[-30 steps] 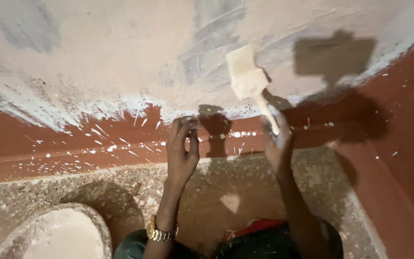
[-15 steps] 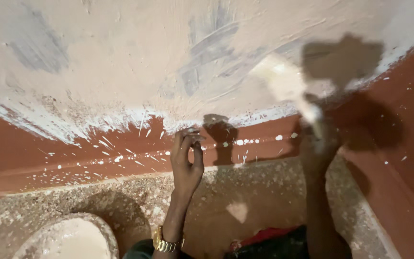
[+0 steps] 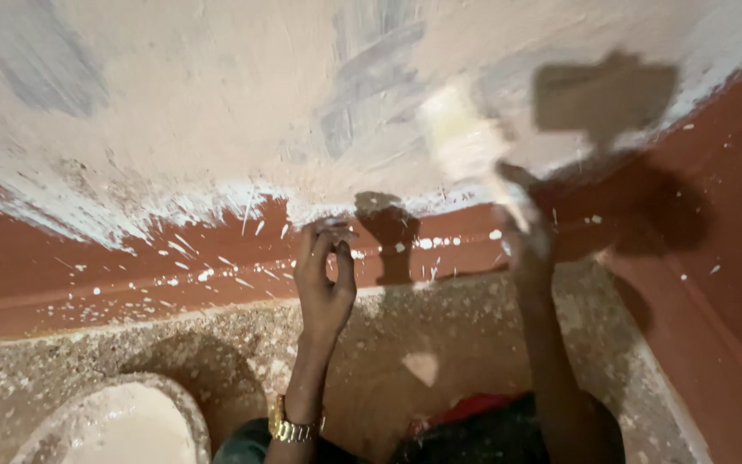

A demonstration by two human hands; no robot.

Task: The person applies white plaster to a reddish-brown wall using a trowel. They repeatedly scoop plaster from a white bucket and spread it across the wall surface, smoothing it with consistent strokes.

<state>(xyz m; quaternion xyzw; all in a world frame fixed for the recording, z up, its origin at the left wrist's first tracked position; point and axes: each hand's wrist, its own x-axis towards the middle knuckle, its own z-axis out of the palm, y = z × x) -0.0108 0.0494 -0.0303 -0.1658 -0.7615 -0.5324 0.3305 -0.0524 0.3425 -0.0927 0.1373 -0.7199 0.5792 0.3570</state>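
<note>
Right hand point(image 3: 530, 245) raised toward the wall point(image 3: 173, 94), fist wrapped round the handle of a wide brush point(image 3: 465, 142) — bristles up, blurred, seemingly on or just off the pale plastered surface, up and left of the fist. Brush sits well right of and above the left hand point(image 3: 324, 288). Left hand is empty, fingers curled loosely, fingertips near the lower edge of the pale coat where it meets the red band point(image 3: 88, 275); cannot tell if the tips touch the wall. A gold watch point(image 3: 289, 428) on the left wrist. Brush and hand throw a dark shadow on the wall to the upper right; a smaller shadow sits just right of the left hand. White splatter dots the red band and the speckled floor point(image 3: 440, 326). A round bucket point(image 3: 70, 412) with pale paint at bottom left — well apart from both hands, nearer the left. Red wall also runs down the right side.
</note>
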